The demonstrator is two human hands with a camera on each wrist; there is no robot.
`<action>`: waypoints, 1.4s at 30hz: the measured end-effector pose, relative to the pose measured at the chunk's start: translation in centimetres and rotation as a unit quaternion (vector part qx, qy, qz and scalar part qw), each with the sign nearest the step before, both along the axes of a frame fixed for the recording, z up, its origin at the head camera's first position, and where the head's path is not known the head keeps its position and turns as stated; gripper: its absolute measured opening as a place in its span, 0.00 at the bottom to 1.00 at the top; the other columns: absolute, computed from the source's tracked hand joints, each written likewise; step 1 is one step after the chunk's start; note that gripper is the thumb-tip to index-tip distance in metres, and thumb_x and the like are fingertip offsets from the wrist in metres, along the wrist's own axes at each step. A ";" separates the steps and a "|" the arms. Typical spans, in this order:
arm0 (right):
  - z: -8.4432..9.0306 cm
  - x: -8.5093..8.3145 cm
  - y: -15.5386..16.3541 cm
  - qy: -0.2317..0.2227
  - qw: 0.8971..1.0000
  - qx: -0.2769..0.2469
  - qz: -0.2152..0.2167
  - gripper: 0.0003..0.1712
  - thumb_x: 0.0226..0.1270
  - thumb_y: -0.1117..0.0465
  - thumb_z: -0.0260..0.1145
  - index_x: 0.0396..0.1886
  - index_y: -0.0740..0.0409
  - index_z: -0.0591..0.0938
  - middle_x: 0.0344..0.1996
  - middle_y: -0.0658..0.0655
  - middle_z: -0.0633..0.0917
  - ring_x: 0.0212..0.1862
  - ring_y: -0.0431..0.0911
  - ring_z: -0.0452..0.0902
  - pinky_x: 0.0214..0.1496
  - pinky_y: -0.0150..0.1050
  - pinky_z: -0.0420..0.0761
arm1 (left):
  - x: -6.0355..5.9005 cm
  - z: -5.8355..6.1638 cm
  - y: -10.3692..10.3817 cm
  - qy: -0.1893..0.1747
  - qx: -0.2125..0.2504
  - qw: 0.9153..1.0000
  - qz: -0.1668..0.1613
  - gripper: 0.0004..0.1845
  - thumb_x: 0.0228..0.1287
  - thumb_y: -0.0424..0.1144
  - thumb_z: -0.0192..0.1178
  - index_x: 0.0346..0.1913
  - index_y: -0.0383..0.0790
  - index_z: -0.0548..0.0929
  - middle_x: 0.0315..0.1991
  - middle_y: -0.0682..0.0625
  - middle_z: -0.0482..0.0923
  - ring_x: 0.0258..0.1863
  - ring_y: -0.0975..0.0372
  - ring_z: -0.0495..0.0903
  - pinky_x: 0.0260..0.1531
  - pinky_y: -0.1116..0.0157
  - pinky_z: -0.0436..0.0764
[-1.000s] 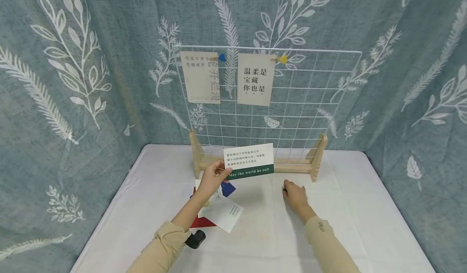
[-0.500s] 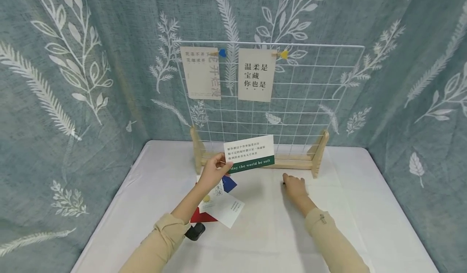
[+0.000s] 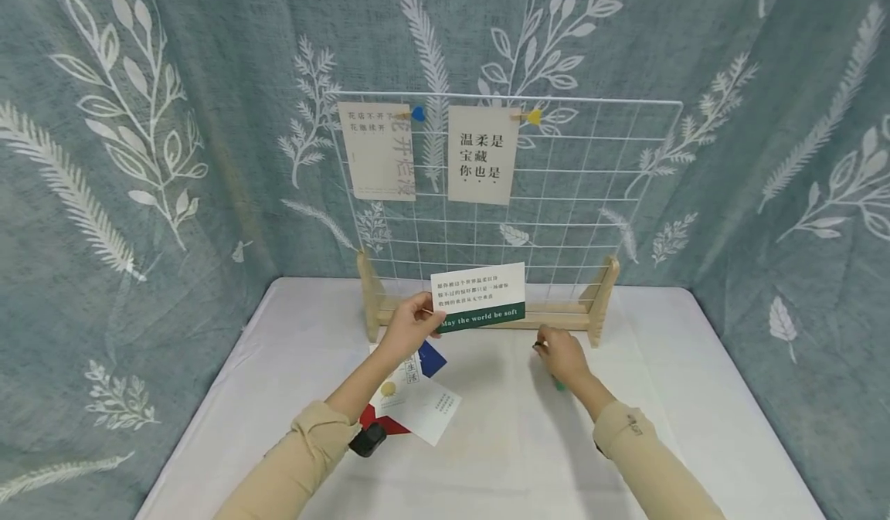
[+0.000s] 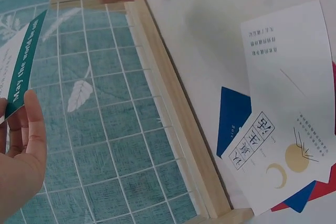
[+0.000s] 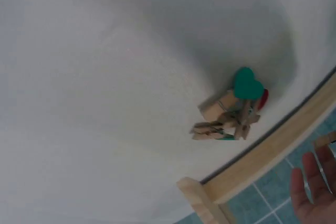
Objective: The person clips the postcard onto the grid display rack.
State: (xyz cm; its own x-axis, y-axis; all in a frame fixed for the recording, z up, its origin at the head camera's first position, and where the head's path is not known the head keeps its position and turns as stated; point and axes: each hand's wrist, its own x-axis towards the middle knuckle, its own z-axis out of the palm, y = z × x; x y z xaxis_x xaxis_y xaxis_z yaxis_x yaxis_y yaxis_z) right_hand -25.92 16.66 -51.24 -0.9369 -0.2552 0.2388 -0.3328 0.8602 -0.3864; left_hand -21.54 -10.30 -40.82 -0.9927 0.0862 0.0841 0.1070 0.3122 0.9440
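Observation:
My left hand [image 3: 409,328] pinches a white card [image 3: 480,287] by its left end. A green band with "May the world be soft" runs along the card's lower edge, and the card is held up before the wire grid [image 3: 556,219]. My right hand [image 3: 565,356], to the right of the card, pinches a small wooden clothespin [image 5: 325,139]; a dark green bit shows at its fingertips in the left wrist view. Several more clothespins [image 5: 214,129] lie in a pile on the table, one with a green heart [image 5: 247,84]. The right hand mostly hides this pile in the head view.
Two printed cards hang on the grid from clips with a blue heart [image 3: 418,113] and a yellow heart [image 3: 534,117]. Wooden feet [image 3: 602,304] support the grid. Loose white, blue and red cards [image 3: 424,408] overlap on the table, near a black object [image 3: 368,440] by the left forearm.
My right hand has shifted slightly up and left, and a green piece now shows on the table beneath its wrist. The left hand still holds the card, which has barely moved.

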 end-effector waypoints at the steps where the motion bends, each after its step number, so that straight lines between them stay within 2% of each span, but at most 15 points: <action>1: 0.2 0.2 -0.1 0.000 1.000 -0.004 0.001 0.07 0.55 0.67 0.70 0.27 0.62 0.78 0.29 0.59 0.85 0.32 0.52 0.81 0.33 0.43 0.81 | 0.0 0.0 0.0 -0.001 -0.001 1.000 -0.002 0.11 0.64 0.28 0.56 0.48 0.27 0.77 0.37 0.39 0.76 0.28 0.66 0.75 0.32 0.64 0.85; 6: 1.2 0.8 -0.3 0.006 0.999 -0.027 0.021 0.07 0.54 0.68 0.70 0.25 0.61 0.78 0.27 0.58 0.84 0.31 0.48 0.80 0.32 0.39 0.80 | 0.1 0.1 0.3 0.001 -0.003 1.000 -0.012 0.10 0.64 0.28 0.56 0.47 0.26 0.77 0.37 0.39 0.76 0.27 0.67 0.75 0.32 0.64 0.85; 11: 2.1 1.2 -0.4 0.009 0.998 -0.056 0.030 0.08 0.54 0.69 0.70 0.25 0.60 0.77 0.25 0.56 0.83 0.26 0.44 0.76 0.28 0.37 0.77 | -0.3 0.6 0.5 0.017 0.002 1.000 -0.019 0.10 0.65 0.29 0.56 0.46 0.26 0.77 0.36 0.37 0.77 0.27 0.67 0.76 0.31 0.65 0.85; 16: 2.6 1.5 -0.6 0.022 0.997 -0.065 0.037 0.07 0.55 0.68 0.69 0.28 0.60 0.77 0.25 0.55 0.83 0.28 0.45 0.79 0.30 0.38 0.79 | -1.0 1.1 0.8 0.035 0.003 0.999 -0.021 0.08 0.64 0.30 0.57 0.42 0.25 0.77 0.35 0.37 0.77 0.26 0.68 0.76 0.28 0.70 0.83; 22: 2.8 1.7 -0.4 0.030 0.996 -0.075 0.046 0.07 0.59 0.71 0.66 0.38 0.64 0.80 0.29 0.58 0.83 0.32 0.48 0.80 0.34 0.41 0.81 | -1.8 1.9 1.6 0.043 0.009 0.998 -0.034 0.08 0.65 0.31 0.57 0.42 0.27 0.77 0.36 0.38 0.77 0.27 0.68 0.77 0.31 0.67 0.84; 23: 2.8 1.7 -0.3 0.032 0.995 -0.075 0.049 0.08 0.59 0.71 0.65 0.39 0.65 0.80 0.30 0.58 0.83 0.33 0.49 0.80 0.35 0.42 0.81 | -1.6 2.5 1.8 0.042 0.010 0.998 -0.035 0.09 0.66 0.31 0.56 0.43 0.27 0.77 0.37 0.37 0.77 0.28 0.66 0.78 0.32 0.66 0.84; 25: 3.0 1.7 0.0 0.035 0.995 -0.072 0.052 0.07 0.60 0.72 0.64 0.39 0.65 0.81 0.32 0.59 0.84 0.34 0.49 0.80 0.36 0.42 0.82 | -2.0 2.8 2.1 0.046 0.014 0.998 -0.040 0.09 0.66 0.31 0.56 0.43 0.26 0.77 0.36 0.37 0.77 0.27 0.66 0.78 0.32 0.65 0.84; 29: 3.7 1.5 0.9 0.023 0.994 -0.086 0.062 0.05 0.60 0.71 0.64 0.37 0.65 0.82 0.33 0.59 0.85 0.33 0.48 0.80 0.36 0.41 0.82 | -2.6 3.5 2.8 0.043 0.032 0.997 -0.048 0.08 0.66 0.30 0.56 0.42 0.26 0.76 0.33 0.40 0.78 0.27 0.67 0.77 0.33 0.63 0.85; 30: 4.0 1.4 1.0 0.018 0.993 -0.093 0.065 0.05 0.60 0.71 0.64 0.36 0.66 0.82 0.32 0.59 0.85 0.33 0.48 0.80 0.36 0.41 0.82 | -3.1 3.2 2.9 0.045 0.039 0.997 -0.051 0.08 0.66 0.31 0.56 0.41 0.26 0.76 0.32 0.43 0.78 0.26 0.70 0.76 0.33 0.64 0.85; 33: 4.7 1.2 1.4 0.004 0.991 -0.116 0.073 0.04 0.59 0.72 0.65 0.35 0.68 0.82 0.29 0.60 0.85 0.30 0.47 0.80 0.34 0.40 0.82 | -3.4 3.5 3.3 0.040 0.057 0.996 -0.054 0.07 0.66 0.30 0.56 0.41 0.26 0.74 0.31 0.45 0.77 0.26 0.71 0.76 0.34 0.63 0.85; 39: 5.5 1.0 1.6 -0.019 0.986 -0.150 0.071 0.05 0.59 0.71 0.65 0.35 0.69 0.81 0.30 0.63 0.85 0.32 0.51 0.81 0.37 0.42 0.83 | -3.8 3.7 4.1 0.047 0.084 0.994 -0.041 0.08 0.65 0.29 0.57 0.42 0.25 0.75 0.34 0.37 0.79 0.28 0.63 0.80 0.34 0.61 0.85; 42: 5.7 1.0 1.9 -0.036 0.985 -0.153 0.069 0.04 0.59 0.71 0.65 0.33 0.69 0.80 0.31 0.63 0.85 0.33 0.52 0.82 0.39 0.43 0.83 | -4.2 3.3 4.4 0.067 0.112 0.990 -0.054 0.08 0.64 0.33 0.59 0.40 0.29 0.77 0.33 0.40 0.81 0.30 0.60 0.82 0.32 0.64 0.85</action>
State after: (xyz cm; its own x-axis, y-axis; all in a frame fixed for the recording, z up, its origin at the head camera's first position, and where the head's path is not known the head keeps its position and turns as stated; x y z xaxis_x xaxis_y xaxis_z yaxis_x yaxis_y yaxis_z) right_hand -24.95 18.59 -45.54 -0.9157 -0.3073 0.2588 -0.4006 0.6482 -0.6476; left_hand -25.71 -5.86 -37.55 -0.9573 0.1548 0.2442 0.2580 0.0766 0.9631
